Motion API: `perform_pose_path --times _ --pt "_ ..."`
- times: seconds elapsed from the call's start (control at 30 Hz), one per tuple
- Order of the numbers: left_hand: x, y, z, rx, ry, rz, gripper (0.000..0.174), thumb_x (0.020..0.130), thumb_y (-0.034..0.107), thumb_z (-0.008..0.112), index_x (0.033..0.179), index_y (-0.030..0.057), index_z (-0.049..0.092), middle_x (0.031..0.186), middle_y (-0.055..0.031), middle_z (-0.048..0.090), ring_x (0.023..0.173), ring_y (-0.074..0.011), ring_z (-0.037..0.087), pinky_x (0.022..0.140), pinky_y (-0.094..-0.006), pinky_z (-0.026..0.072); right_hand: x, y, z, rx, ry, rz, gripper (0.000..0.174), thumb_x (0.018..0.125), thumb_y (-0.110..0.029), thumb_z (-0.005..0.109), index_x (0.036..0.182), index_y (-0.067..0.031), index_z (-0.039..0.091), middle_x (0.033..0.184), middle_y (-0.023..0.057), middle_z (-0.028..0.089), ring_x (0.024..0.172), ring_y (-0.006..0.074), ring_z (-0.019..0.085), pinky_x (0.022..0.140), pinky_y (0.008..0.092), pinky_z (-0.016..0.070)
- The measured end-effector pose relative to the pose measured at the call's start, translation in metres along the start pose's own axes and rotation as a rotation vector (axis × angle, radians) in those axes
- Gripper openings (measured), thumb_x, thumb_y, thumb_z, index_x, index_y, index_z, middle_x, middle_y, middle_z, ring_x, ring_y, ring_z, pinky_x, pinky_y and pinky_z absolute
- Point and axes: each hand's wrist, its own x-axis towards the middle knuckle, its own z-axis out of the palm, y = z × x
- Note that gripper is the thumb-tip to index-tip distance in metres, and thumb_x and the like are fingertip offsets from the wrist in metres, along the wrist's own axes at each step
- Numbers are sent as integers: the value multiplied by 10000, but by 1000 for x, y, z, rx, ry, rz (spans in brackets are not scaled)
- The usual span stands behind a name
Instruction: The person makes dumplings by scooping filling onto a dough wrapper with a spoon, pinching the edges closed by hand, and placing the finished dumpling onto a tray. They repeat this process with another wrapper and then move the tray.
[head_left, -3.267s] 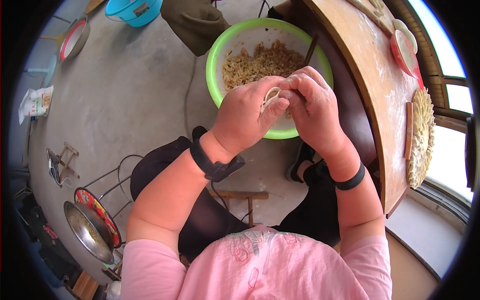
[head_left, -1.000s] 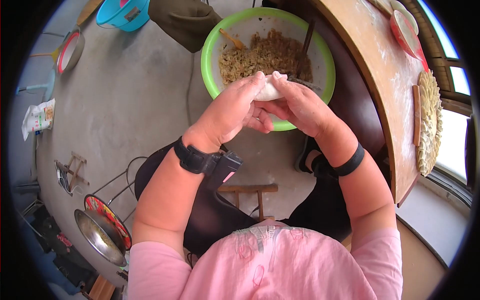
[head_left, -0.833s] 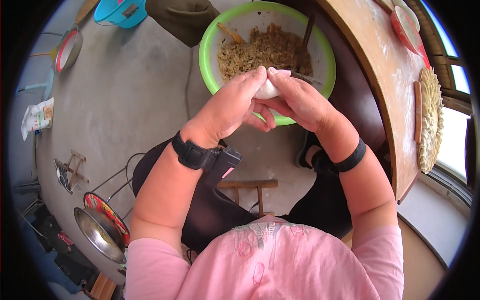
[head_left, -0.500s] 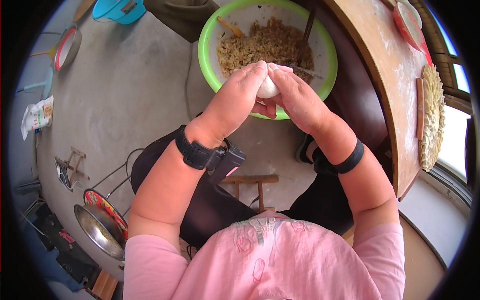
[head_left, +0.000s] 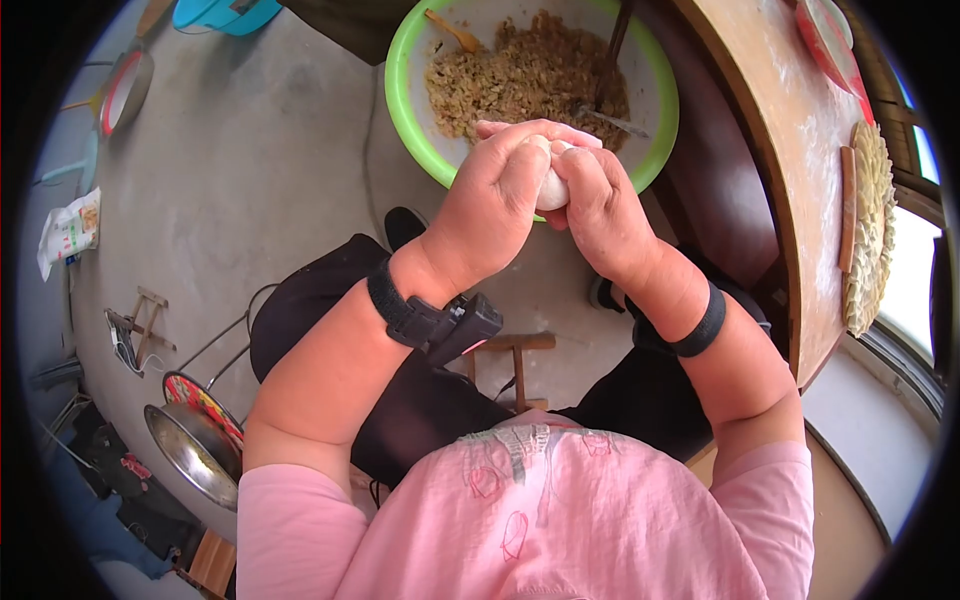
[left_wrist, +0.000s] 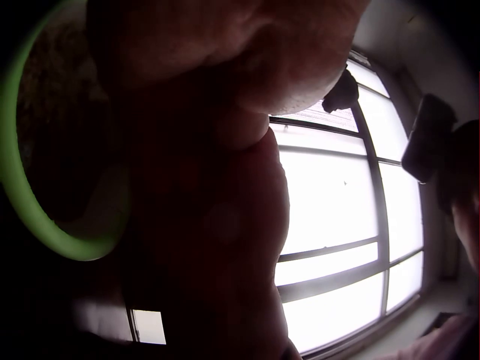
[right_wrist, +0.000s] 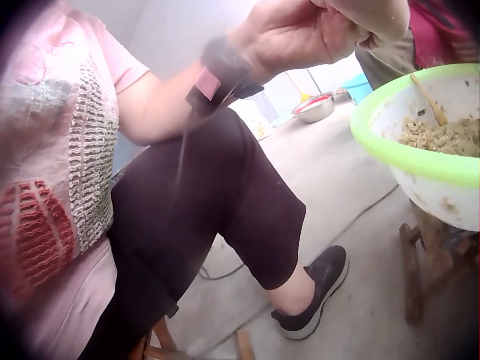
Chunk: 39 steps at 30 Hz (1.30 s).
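Note:
In the head view a small white dough piece (head_left: 552,190) is pinched between both hands, just over the near rim of a green-rimmed bowl (head_left: 402,90). My left hand (head_left: 490,195) curls round its left side, thumb on top. My right hand (head_left: 610,210) grips it from the right, the thumbs side by side. Chopped filling (head_left: 520,85) lies in the bowl with a wooden spoon (head_left: 455,32) at its left. The left wrist view is dark, with the dough out of sight; in the right wrist view the fingers meet at the top edge.
A floured wooden table (head_left: 790,150) runs along the right, bearing a rolling pin (head_left: 848,210), a round of layered dough pieces (head_left: 870,235) and a red container (head_left: 830,50). Metal bowl (head_left: 195,455) at lower left; blue tub (head_left: 228,14) at upper left.
The hands have closed more tightly round the dough, the left fingers now wrapped across its far side. Earlier the dough's opening showed; now it is a rounded lump. The bowl appears higher in view.

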Motion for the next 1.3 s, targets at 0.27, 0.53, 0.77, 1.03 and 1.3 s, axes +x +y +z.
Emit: perform_pose_path --times 0.27,0.53,0.77,1.03,1.3 --pt "0 -37 2 3 -20 -132 478 1059 327 331 1139 1 672 1120 -106 686 953 -187 643 914 -329 524 -1 14 7 163 140 97 462 1070 -320 328 1118 18 639 987 56 650 819 109 579 686 254 496" --pt "17 5 -16 -645 -196 -479 1124 839 893 28 1575 85 291 1231 -140 644 1017 -272 632 935 -420 509 7 -1 -14 236 19 238 922 996 -721 79 1218 -26 642 1026 65 661 905 138 577 880 306 461" --pt "19 1 -22 -826 -60 -509 1120 861 868 57 1521 9 344 1329 -211 582 1213 -367 583 1089 -488 442 14 10 -31 -147 26 78 875 1030 -664 149 1318 33 593 1195 122 654 1074 188 595 997 328 444" --pt "24 6 -22 -967 117 -538 1082 911 811 76 1421 -87 400 1352 -256 545 1261 -390 554 1129 -462 420 23 10 -45 240 164 194 643 1083 -489 305 1308 40 593 1264 128 643 1190 224 595 1088 377 425" --pt "24 9 -19 -910 101 -555 1067 932 793 56 1372 -94 453 1327 -233 571 1271 -340 556 1159 -454 380 23 7 -44 241 174 160 425 1054 -330 468 1260 4 629 1211 79 665 1148 187 602 1052 354 439"
